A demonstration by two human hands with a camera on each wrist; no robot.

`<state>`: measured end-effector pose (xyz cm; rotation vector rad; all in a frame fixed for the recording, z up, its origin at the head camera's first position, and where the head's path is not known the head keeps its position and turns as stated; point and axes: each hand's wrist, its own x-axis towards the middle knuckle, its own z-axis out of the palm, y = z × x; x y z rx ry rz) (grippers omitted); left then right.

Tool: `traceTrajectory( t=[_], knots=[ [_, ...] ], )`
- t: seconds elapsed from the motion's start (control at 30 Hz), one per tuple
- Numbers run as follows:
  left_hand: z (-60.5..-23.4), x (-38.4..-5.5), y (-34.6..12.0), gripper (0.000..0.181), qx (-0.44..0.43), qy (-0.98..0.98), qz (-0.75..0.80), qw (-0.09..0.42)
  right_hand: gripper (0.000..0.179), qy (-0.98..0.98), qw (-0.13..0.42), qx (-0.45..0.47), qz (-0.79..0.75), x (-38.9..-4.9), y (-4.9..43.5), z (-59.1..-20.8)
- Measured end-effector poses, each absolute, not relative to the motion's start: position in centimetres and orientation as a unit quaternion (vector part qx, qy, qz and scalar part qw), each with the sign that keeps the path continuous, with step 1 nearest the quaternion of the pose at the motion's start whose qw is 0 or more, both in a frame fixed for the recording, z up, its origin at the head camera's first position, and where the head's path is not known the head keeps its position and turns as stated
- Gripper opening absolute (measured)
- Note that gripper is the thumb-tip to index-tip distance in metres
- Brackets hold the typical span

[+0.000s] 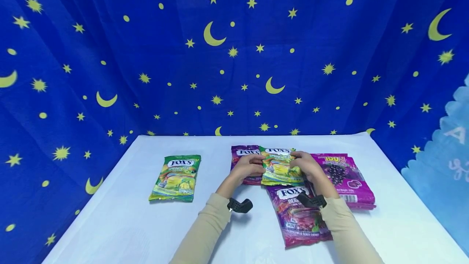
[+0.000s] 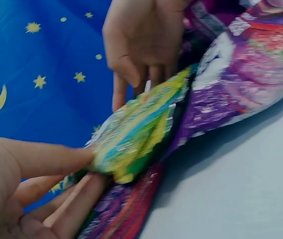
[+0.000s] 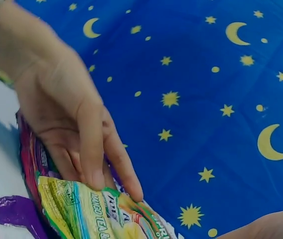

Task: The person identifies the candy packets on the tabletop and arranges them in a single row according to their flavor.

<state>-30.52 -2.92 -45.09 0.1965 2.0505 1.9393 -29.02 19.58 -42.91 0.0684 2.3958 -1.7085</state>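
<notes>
Green packet under two-handed handling; right-hand grip unconfirmed

Clock directions are taken from the held packet as seen in the head view. The held green packet (image 1: 278, 170) is toward the far side of the white table (image 1: 121, 223), printed face up. The left hand (image 1: 249, 167) pinches its nine o'clock edge, thumb above and fingers below, as the left wrist view confirms. The right hand (image 1: 307, 164) has fingertips at its two o'clock edge; whether they pinch it or merely touch it, I cannot tell.

Surroundings: a purple packet (image 1: 239, 153) shows at nine o'clock, partly covered by the green one. A berry packet (image 1: 302, 221) lies toward five o'clock, its upper end beside the green packet's lower edge. Magenta bags (image 1: 353, 178), apparently two stacked, lie at three to four o'clock. A second green packet (image 1: 176, 178) lies at nine o'clock, well apart.

Assessment: the step in hand appears to be the lifting or setting down of the held packet; this moment does not settle which. The next move, in my judgement, calls for matched support at both edges and enough height to avoid dragging the purple and berry packets.
</notes>
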Motion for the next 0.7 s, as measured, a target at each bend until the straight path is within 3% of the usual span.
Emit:
traceTrajectory(
  t=[0.2, 0.47, 0.7],
  knots=[
    [-45.6, -30.16, -2.23, 0.046, 0.063, 0.738, 0.665, 0.098, 0.075, 0.767, 0.107, 0.034, -0.632, -29.29, 20.36, -43.05],
    [-45.45, -29.85, -2.1, 0.046, 0.048, 0.753, 0.652, 0.076, 0.083, 0.727, 0.133, 0.029, -0.673, -28.97, 20.33, -43.04],
    [-45.47, -29.72, -2.12, 0.045, 0.043, 0.76, 0.646, 0.053, 0.081, 0.748, 0.116, 0.009, -0.654, -28.76, 20.35, -42.45]
  ],
)
